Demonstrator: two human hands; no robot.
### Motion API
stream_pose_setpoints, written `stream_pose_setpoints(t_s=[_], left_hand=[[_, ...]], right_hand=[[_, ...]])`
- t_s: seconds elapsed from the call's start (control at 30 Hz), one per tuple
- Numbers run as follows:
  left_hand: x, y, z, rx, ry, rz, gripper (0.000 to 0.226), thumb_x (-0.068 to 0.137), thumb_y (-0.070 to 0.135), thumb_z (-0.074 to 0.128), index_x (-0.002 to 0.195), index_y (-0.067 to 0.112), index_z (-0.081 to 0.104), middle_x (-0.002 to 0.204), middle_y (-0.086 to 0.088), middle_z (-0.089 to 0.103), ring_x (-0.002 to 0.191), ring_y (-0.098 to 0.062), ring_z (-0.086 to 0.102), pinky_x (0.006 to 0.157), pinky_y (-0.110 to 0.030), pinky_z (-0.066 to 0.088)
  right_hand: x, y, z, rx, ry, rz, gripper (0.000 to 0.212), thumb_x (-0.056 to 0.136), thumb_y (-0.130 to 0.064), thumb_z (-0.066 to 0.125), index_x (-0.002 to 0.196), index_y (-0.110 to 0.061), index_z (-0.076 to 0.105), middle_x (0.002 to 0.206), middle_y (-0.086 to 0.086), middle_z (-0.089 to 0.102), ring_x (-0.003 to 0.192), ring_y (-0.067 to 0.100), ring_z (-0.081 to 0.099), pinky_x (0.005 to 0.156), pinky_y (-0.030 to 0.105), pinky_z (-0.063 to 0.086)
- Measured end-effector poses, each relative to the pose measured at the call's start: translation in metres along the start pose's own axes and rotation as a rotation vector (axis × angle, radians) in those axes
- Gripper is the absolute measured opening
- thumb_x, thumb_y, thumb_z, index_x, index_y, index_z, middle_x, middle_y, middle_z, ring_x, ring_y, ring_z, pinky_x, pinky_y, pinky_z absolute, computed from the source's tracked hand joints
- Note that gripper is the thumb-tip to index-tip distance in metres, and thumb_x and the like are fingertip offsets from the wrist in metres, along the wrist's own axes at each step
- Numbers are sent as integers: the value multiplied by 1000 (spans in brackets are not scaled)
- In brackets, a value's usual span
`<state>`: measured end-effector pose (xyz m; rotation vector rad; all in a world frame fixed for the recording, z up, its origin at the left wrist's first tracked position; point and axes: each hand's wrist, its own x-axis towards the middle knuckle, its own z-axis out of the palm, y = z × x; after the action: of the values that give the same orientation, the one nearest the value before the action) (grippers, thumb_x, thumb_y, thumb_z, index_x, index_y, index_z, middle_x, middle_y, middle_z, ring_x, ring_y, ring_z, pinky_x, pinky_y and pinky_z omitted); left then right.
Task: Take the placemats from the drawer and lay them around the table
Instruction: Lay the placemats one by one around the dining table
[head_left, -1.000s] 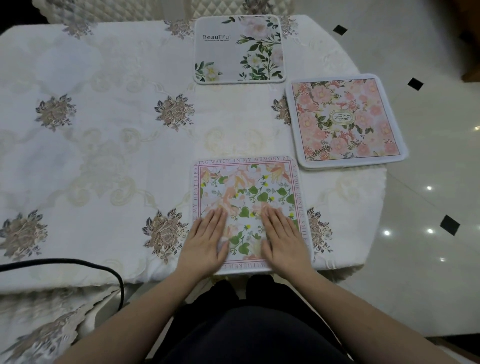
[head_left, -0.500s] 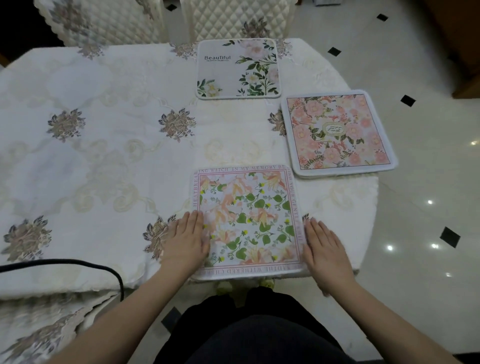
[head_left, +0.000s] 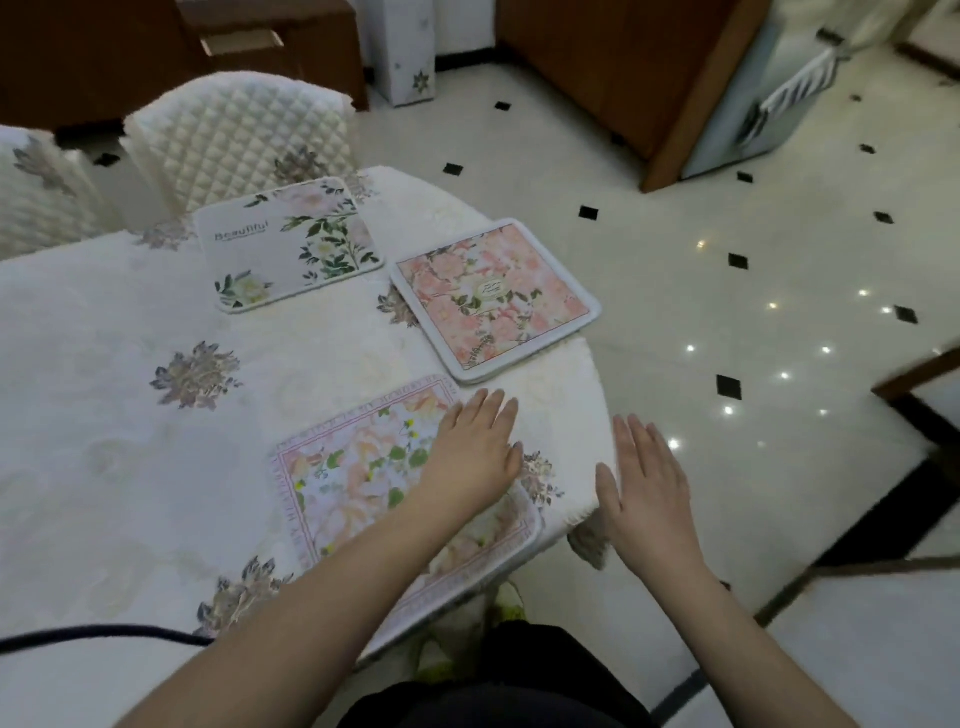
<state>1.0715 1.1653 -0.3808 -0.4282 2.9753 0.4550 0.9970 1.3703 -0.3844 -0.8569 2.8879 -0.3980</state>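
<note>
Three square floral placemats lie on the white embroidered tablecloth. The nearest placemat, pink-bordered with green leaves, sits at the table's near edge under my left forearm. My left hand lies flat and open over its right corner. My right hand hovers open past the table's right edge, holding nothing. A pink rose placemat lies at the right edge. A white placemat printed "Beautiful" lies at the far edge.
Quilted white chairs stand behind the table. A black cable crosses the near left of the cloth. Glossy tiled floor spreads to the right, with wooden cabinets and a pale appliance at the back.
The view has swung to the right. Both hands have left the sides of the nearest placemat; my left hand now lies over its right corner and my right hand is off the table's edge.
</note>
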Motion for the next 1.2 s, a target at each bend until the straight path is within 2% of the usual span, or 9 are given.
stream_pose_setpoints(t_s=[0.1, 0.27, 0.5, 0.77, 0.97, 1.2], left_hand=[[16, 28, -12, 37, -13, 105, 63, 104, 45, 28, 158, 18, 12, 166, -3, 9, 153, -21, 3, 122, -42, 4], [31, 71, -30, 55, 1, 181, 64, 103, 48, 28, 158, 19, 14, 166, -1, 8, 153, -21, 1, 122, -42, 3], [60, 134, -29, 51, -4, 339, 64, 102, 49, 28, 158, 22, 11, 166, 1, 7, 153, -17, 0, 123, -40, 2], [98, 204, -7, 71, -37, 355, 65, 102, 50, 28, 158, 22, 12, 166, 2, 12, 153, -16, 3, 122, -38, 3], [132, 239, 4, 157, -35, 436, 84, 84, 62, -1, 158, 26, 10, 166, 6, 10, 152, -12, 1, 122, -37, -2], [158, 255, 10, 164, -10, 377, 86, 83, 63, -4, 158, 25, 11, 166, 5, 11, 153, -13, 1, 123, -37, -1]], right_hand=[[-12, 17, -22, 10, 54, 103, 74, 91, -55, 4, 156, -19, 13, 163, 2, 14, 150, 17, 5, 120, 36, 4], [-24, 53, -50, -34, 123, 238, 74, 91, -54, 4, 156, -19, 15, 163, 2, 16, 150, 19, 8, 120, 37, 8], [-30, 106, -69, -43, 152, 371, 75, 90, -56, 1, 156, -21, 13, 163, 0, 15, 150, 19, 8, 119, 37, 9], [-24, 173, -78, -29, 137, 411, 75, 90, -55, -1, 156, -22, 11, 163, -2, 13, 150, 17, 6, 119, 33, 6], [-9, 209, -90, -10, 111, 393, 76, 89, -54, -4, 156, -22, 6, 164, -4, 6, 151, 15, 0, 121, 36, 5], [12, 241, -98, -37, 100, 383, 77, 88, -53, -6, 156, -21, 6, 164, -3, 5, 151, 15, 0, 121, 35, 2]])
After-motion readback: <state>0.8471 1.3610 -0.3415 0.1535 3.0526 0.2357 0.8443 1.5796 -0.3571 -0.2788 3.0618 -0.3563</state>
